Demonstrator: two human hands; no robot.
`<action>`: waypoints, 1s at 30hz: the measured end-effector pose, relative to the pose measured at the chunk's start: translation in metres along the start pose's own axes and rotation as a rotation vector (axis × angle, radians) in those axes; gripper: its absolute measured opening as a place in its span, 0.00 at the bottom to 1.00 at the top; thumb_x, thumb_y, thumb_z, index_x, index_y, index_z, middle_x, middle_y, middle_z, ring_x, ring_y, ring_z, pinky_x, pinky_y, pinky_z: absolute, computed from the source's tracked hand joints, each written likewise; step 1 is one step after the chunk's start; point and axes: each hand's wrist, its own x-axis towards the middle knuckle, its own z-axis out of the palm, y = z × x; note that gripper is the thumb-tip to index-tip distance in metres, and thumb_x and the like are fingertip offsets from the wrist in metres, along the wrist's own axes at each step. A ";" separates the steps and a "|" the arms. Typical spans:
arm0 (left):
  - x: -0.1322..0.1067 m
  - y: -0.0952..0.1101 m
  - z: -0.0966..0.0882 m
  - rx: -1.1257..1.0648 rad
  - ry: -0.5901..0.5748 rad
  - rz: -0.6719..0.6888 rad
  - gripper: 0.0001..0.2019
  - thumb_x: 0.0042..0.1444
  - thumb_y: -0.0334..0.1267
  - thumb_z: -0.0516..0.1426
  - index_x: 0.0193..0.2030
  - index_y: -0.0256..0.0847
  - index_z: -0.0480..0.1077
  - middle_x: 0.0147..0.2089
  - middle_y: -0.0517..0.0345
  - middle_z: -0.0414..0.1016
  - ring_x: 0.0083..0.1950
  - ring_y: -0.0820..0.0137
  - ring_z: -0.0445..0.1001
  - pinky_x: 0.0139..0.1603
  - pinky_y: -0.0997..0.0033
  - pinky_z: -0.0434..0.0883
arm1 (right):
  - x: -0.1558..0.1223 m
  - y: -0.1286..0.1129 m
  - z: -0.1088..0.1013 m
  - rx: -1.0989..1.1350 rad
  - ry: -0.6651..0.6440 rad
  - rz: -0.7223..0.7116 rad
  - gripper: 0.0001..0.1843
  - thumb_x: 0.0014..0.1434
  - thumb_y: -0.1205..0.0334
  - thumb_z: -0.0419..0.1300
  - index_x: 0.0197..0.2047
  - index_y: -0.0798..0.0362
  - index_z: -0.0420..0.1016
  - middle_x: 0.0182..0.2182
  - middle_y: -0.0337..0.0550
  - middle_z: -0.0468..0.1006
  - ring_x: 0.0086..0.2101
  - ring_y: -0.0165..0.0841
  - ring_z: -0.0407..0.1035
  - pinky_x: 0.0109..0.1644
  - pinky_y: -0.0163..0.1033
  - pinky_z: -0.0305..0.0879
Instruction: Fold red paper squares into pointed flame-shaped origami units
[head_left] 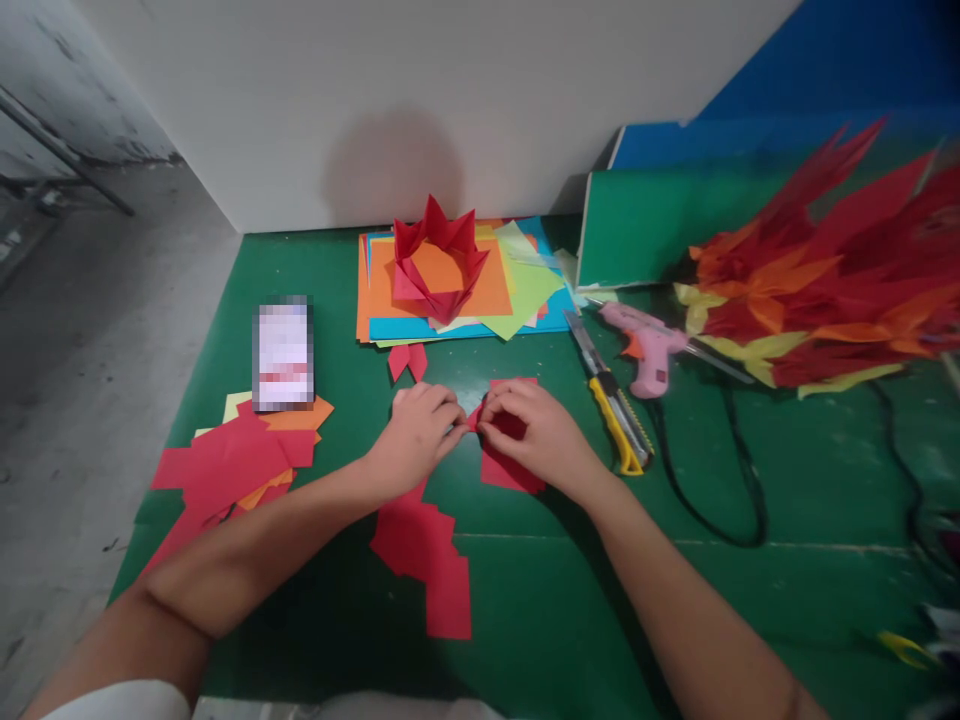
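Note:
Both hands meet over the middle of a green table (pixel 570 620). My left hand (pixel 416 432) and my right hand (pixel 534 425) have their fingers curled and pinched on a small piece of red paper (pixel 474 418) between them. More of that red paper (pixel 504 470) lies flat under my right hand. A small folded red piece (pixel 407 361) rests just beyond my left hand. Several cut red squares (pixel 427 560) lie between my forearms.
A stack of coloured paper sheets (pixel 480 300) with a folded red paper crown (pixel 437 262) on it stands at the back. A phone (pixel 283 352) and red-orange scraps (pixel 232 462) lie left. A yellow utility knife (pixel 611 405), pink glue gun (pixel 649 352) and red-orange paper flames (pixel 832 290) lie right.

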 end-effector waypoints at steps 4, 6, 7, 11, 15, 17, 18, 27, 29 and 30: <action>-0.001 0.001 0.001 -0.014 -0.015 -0.033 0.09 0.63 0.38 0.53 0.35 0.38 0.71 0.40 0.55 0.72 0.41 0.67 0.65 0.40 0.65 0.58 | 0.000 0.000 0.000 0.003 0.002 0.005 0.05 0.54 0.68 0.57 0.29 0.50 0.67 0.33 0.43 0.73 0.37 0.37 0.68 0.42 0.43 0.63; -0.001 0.002 0.001 -0.016 -0.019 -0.042 0.08 0.63 0.38 0.53 0.36 0.38 0.71 0.40 0.55 0.72 0.41 0.67 0.65 0.40 0.66 0.58 | 0.001 0.000 0.000 0.005 0.002 0.013 0.05 0.54 0.69 0.57 0.29 0.50 0.67 0.32 0.43 0.72 0.37 0.37 0.68 0.41 0.43 0.63; -0.001 0.002 0.001 -0.017 -0.020 -0.044 0.08 0.63 0.37 0.53 0.36 0.38 0.71 0.41 0.55 0.72 0.41 0.66 0.65 0.40 0.66 0.58 | 0.001 0.000 0.001 0.009 -0.002 0.016 0.05 0.54 0.69 0.57 0.29 0.50 0.66 0.32 0.43 0.72 0.37 0.37 0.68 0.41 0.43 0.63; -0.001 0.005 0.001 -0.032 -0.020 -0.033 0.09 0.64 0.35 0.51 0.38 0.38 0.71 0.41 0.55 0.72 0.41 0.66 0.66 0.40 0.65 0.58 | 0.001 -0.001 0.002 0.029 -0.008 0.019 0.06 0.54 0.69 0.57 0.28 0.51 0.65 0.32 0.43 0.71 0.37 0.37 0.66 0.41 0.43 0.63; -0.002 0.004 0.001 -0.045 -0.008 -0.014 0.09 0.64 0.34 0.50 0.38 0.38 0.72 0.42 0.54 0.73 0.42 0.66 0.67 0.41 0.64 0.59 | 0.001 -0.001 0.003 0.026 -0.011 0.020 0.07 0.55 0.69 0.57 0.28 0.50 0.64 0.32 0.43 0.71 0.37 0.37 0.66 0.40 0.42 0.62; -0.003 0.001 0.002 -0.055 0.001 0.042 0.10 0.64 0.32 0.50 0.39 0.38 0.72 0.43 0.54 0.74 0.45 0.66 0.67 0.44 0.64 0.61 | 0.001 -0.001 0.003 0.025 -0.019 0.025 0.07 0.55 0.69 0.57 0.28 0.51 0.64 0.32 0.43 0.71 0.37 0.37 0.66 0.41 0.43 0.62; -0.003 0.000 0.003 -0.058 0.002 0.092 0.10 0.64 0.31 0.49 0.40 0.38 0.72 0.44 0.54 0.75 0.46 0.66 0.68 0.45 0.63 0.61 | 0.002 -0.001 0.003 0.027 -0.023 0.028 0.07 0.55 0.69 0.57 0.28 0.51 0.64 0.32 0.43 0.71 0.37 0.37 0.66 0.41 0.43 0.62; -0.005 -0.002 -0.004 0.025 -0.017 0.293 0.12 0.59 0.28 0.51 0.45 0.34 0.72 0.44 0.54 0.77 0.44 0.66 0.69 0.45 0.63 0.64 | 0.002 -0.002 0.000 0.040 -0.038 0.039 0.06 0.57 0.69 0.57 0.31 0.50 0.65 0.33 0.43 0.73 0.38 0.38 0.66 0.42 0.43 0.62; -0.005 0.000 -0.006 0.025 -0.027 0.270 0.11 0.59 0.27 0.51 0.44 0.36 0.73 0.45 0.55 0.77 0.45 0.65 0.69 0.46 0.63 0.64 | 0.001 -0.001 -0.001 0.039 -0.036 0.044 0.06 0.57 0.71 0.56 0.35 0.50 0.66 0.34 0.43 0.74 0.39 0.38 0.66 0.43 0.43 0.62; -0.005 0.000 -0.007 0.024 -0.035 0.261 0.11 0.59 0.27 0.51 0.44 0.37 0.73 0.45 0.56 0.77 0.45 0.66 0.69 0.46 0.63 0.64 | 0.001 0.000 -0.001 0.045 -0.038 0.042 0.07 0.57 0.72 0.56 0.36 0.50 0.66 0.35 0.43 0.74 0.40 0.38 0.66 0.43 0.43 0.62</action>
